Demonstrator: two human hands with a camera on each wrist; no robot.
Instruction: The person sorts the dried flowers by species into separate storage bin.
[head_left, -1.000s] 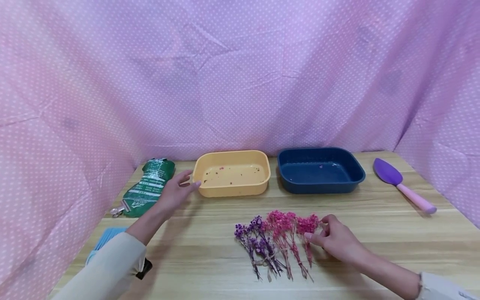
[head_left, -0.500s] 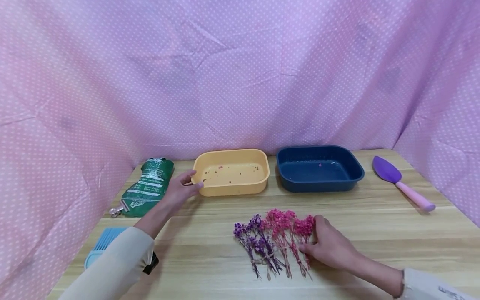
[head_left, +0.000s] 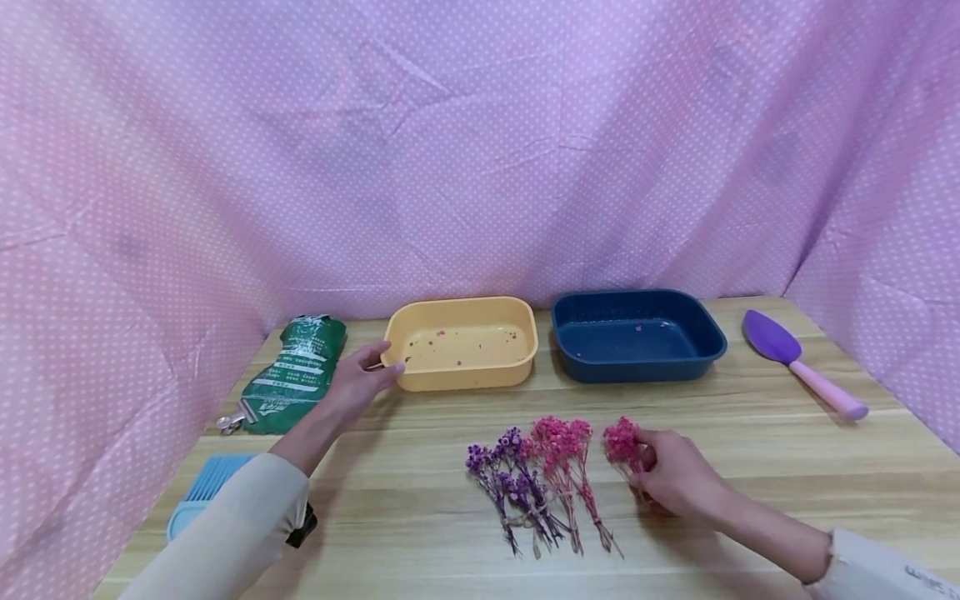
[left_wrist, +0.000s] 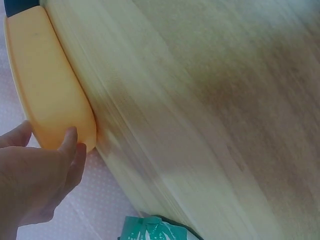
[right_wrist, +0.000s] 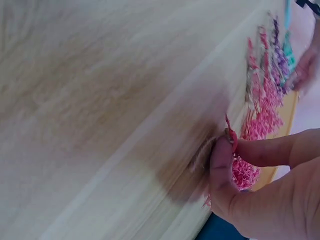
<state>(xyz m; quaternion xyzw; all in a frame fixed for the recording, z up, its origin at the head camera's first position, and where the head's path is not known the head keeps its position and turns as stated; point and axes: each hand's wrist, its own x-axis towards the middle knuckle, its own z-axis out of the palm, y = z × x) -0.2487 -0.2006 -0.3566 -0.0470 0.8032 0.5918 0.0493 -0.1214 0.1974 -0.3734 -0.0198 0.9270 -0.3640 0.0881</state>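
My right hand (head_left: 678, 477) pinches the stems of a small bunch of bright pink dried flowers (head_left: 621, 440) between thumb and finger. In the right wrist view the thin tied stem end (right_wrist: 230, 134) sticks up past the fingertips, with the pink heads (right_wrist: 245, 174) below. Left of it lie two pink bunches (head_left: 558, 450) and purple dried flower bunches (head_left: 512, 475), side by side with stems toward me. My left hand (head_left: 352, 387) rests at the left end of the yellow tray (head_left: 465, 379), its fairly straight fingers touching the wall in the left wrist view.
A dark blue tray (head_left: 637, 371) stands right of the yellow one. Farther right lies a purple spatula (head_left: 802, 367) with a pink handle. A green clipped bag (head_left: 296, 375) and a light blue brush (head_left: 213, 483) lie at left. Pink dotted cloth (head_left: 480, 150) hangs behind.
My right hand has taken the rightmost pink bunch and drawn it right, apart from the others. My left hand has closed the small distance to the yellow tray's end.
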